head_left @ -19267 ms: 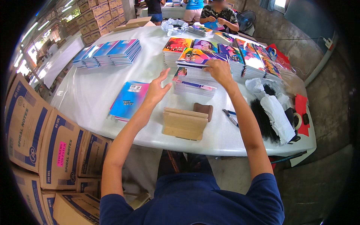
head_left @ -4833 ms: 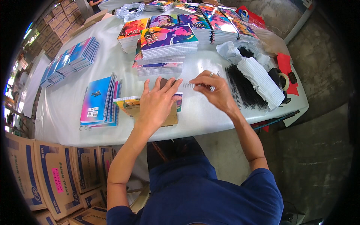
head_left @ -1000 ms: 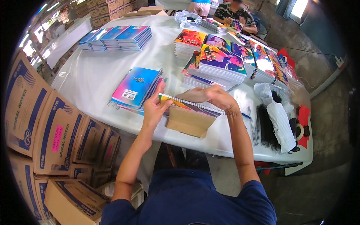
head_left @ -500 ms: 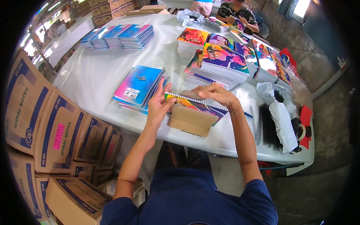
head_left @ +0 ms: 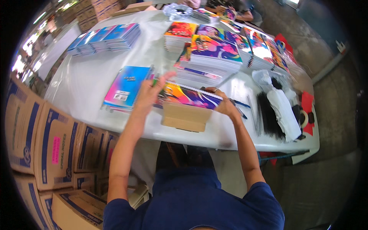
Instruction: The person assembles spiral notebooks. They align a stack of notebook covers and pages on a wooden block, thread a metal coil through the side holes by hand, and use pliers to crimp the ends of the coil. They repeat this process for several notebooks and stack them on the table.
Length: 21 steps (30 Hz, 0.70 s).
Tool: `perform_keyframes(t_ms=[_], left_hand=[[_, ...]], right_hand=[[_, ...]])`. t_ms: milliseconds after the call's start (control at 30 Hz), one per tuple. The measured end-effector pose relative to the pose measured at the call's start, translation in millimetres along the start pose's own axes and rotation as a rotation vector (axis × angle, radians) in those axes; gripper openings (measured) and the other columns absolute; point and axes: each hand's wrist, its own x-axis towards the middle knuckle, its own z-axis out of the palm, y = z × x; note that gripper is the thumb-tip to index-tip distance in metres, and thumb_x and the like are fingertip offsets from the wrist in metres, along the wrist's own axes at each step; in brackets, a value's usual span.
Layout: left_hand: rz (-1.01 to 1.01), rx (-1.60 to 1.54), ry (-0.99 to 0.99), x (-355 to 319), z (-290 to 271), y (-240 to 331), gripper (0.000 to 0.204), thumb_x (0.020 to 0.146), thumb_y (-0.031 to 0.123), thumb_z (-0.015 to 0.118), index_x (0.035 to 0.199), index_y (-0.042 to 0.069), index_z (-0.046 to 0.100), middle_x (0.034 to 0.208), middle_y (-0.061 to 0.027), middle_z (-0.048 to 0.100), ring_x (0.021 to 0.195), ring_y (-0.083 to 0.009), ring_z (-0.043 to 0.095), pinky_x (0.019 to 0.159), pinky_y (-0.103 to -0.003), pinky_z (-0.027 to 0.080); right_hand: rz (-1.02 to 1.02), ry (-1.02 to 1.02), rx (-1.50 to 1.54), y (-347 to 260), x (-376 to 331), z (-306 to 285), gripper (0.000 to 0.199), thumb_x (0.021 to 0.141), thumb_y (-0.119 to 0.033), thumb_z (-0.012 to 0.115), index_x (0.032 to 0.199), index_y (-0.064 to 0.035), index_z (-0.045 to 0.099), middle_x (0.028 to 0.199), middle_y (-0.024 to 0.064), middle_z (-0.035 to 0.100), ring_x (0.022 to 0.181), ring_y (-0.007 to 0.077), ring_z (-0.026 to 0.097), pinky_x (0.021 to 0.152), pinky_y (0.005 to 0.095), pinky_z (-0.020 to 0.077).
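Observation:
A spiral notebook (head_left: pixel 193 96) with a bright multicoloured cover tilts up before me, its coil along the top edge. An open brown cardboard piece (head_left: pixel 186 117) hangs off its near side. My right hand (head_left: pixel 225 104) grips the notebook's right end, the fingers behind it. My left hand (head_left: pixel 152 90) is at the left end, smeared by motion, so its hold is unclear. Beside my right wrist show the two dark blue handles of a tool (head_left: pixel 242 103); its other end is hidden. To the left lies a small pile of blue-and-pink spiral notebooks (head_left: pixel 128 86).
Multicoloured notebook stacks (head_left: pixel 214 51) stand beyond my hands; blue notebook stacks (head_left: pixel 109 36) are at the far left. Black coils (head_left: pixel 267 119), white wrap (head_left: pixel 283 115) and tape (head_left: pixel 304 119) lie right. Cartons (head_left: pixel 55 145) crowd the left. Another person's arm (head_left: pixel 244 16) shows at the far side.
My view has shifted. My right hand has moved from the coil's middle to the notebook's right end. My left hand has shifted on the left end and is blurred. The blue-handled tool shows more.

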Motion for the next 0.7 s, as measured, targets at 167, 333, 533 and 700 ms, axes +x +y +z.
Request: perform_keyframes(t_ms=[167, 333, 533, 700], left_hand=[[0.346, 0.115, 0.241, -6, 6, 109, 0.044, 0.095, 0.035, 0.055, 0.127, 0.004, 0.059, 0.123, -0.0121, 0.062, 0.115, -0.0182, 0.057, 0.093, -0.031, 0.048], [0.374, 0.604, -0.158, -56, 36, 92, 0.048, 0.086, 0.016, 0.065, 0.131, 0.005, 0.055, 0.134, -0.0153, 0.054, 0.128, -0.028, 0.048, 0.105, -0.04, 0.038], [0.448, 1.009, 0.009, -60, 96, 10, 0.059, 0.081, 0.018, 0.069, 0.136, 0.01, 0.049, 0.141, -0.0132, 0.047, 0.131, -0.0371, 0.042, 0.106, -0.046, 0.033], [0.534, 1.334, 0.057, -56, 98, -9, 0.06, 0.083, 0.024, 0.068, 0.138, 0.013, 0.048, 0.14, -0.0097, 0.049, 0.126, -0.0417, 0.044, 0.102, -0.051, 0.036]], right_hand=[[0.053, 0.084, -0.542, 16, -52, -1, 0.059, 0.08, -0.035, 0.069, 0.134, -0.0197, 0.053, 0.14, 0.0173, 0.044, 0.13, 0.0354, 0.039, 0.108, 0.0523, 0.0262], [0.423, 0.275, -0.876, 50, -105, -22, 0.052, 0.088, -0.027, 0.061, 0.138, -0.0179, 0.047, 0.136, 0.0211, 0.045, 0.129, 0.0377, 0.039, 0.107, 0.0568, 0.0235], [0.359, 0.405, -0.803, 23, -106, -17, 0.042, 0.087, -0.013, 0.059, 0.128, -0.0122, 0.053, 0.106, 0.0193, 0.054, 0.104, 0.0355, 0.051, 0.091, 0.0476, 0.0395], [0.082, 0.309, -0.2, -96, -104, 7, 0.043, 0.084, -0.01, 0.063, 0.127, -0.0157, 0.058, 0.102, 0.0169, 0.054, 0.089, 0.0324, 0.057, 0.079, 0.0393, 0.048]])
